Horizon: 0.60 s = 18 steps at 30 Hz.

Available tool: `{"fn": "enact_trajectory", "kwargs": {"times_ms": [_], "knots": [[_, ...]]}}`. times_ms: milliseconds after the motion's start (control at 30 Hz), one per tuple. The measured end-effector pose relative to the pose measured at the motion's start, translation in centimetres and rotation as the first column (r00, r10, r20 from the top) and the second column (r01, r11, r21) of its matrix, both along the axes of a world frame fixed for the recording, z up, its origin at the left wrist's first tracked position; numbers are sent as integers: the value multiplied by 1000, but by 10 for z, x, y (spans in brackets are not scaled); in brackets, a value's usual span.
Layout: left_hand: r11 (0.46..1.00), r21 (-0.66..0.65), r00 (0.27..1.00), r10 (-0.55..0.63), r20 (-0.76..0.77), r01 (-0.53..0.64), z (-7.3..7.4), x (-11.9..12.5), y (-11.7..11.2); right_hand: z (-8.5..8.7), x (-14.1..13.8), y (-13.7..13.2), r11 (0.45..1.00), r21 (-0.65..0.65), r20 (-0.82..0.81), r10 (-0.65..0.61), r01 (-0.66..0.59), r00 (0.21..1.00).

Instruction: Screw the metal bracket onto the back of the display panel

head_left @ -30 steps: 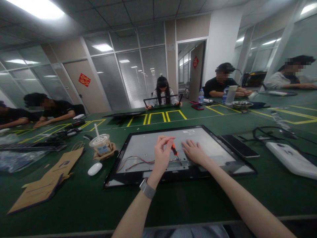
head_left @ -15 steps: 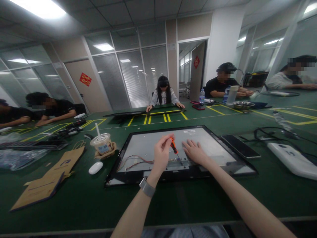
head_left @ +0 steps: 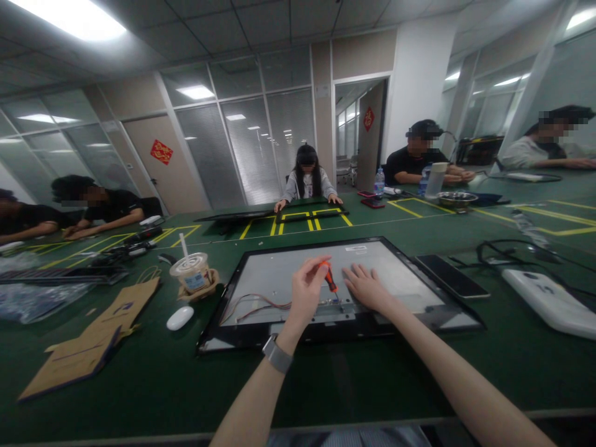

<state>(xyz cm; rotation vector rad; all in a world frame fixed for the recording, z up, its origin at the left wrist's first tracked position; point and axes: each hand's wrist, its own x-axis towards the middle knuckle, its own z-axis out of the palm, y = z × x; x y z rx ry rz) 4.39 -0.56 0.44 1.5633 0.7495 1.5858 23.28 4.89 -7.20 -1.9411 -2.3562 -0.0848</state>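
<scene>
The screwdriver [head_left: 331, 282] has barely shifted since a second ago, while a far person's [head_left: 307, 184] black frame [head_left: 298, 217] has come down onto the green table [head_left: 354, 385]. The screwdriver slants, tip at the metal strip [head_left: 326, 315] on the near part of a display panel [head_left: 274, 270]; the left hand [head_left: 308, 285] (watch [head_left: 278, 354] at its wrist) is closed around its handle. The right hand [head_left: 365, 284], spread flat on the panel, grasps nothing. A lidded cup [head_left: 190, 273] stands left, a smartphone [head_left: 451, 275] lies right.
</scene>
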Motion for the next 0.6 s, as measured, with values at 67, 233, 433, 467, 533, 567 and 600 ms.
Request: {"fn": "enact_trajectory", "kwargs": {"times_ms": [67,233,433,467,533,567,600], "knots": [[998,15,998,65,-4,-64,-1,0,1,-1,0,1,1000,1,-5,-2,2,1000],[973,83,975,220,-39,-217,0,0,0,-2,0,0,1000,27,9,1,-1,1000],[983,133,983,141,-121,-125,1,0,-5,-2,1,2,1000,-1,-13,-7,7,1000],[983,137,981,138,-137,-119,1,0,-6,-3,1,2,1000,-9,-20,-9,9,1000],[974,166,971,183,-153,-157,0,1,-7,-3,1,3,1000,-18,-28,-9,8,1000],[966,177,965,216,-151,-188,0,2,-7,-3,1,3,1000,-20,-27,-8,7,1000],[959,182,959,244,-146,-216,0,3,-8,-3,1,3,1000,-17,-23,-8,8,1000]]}}
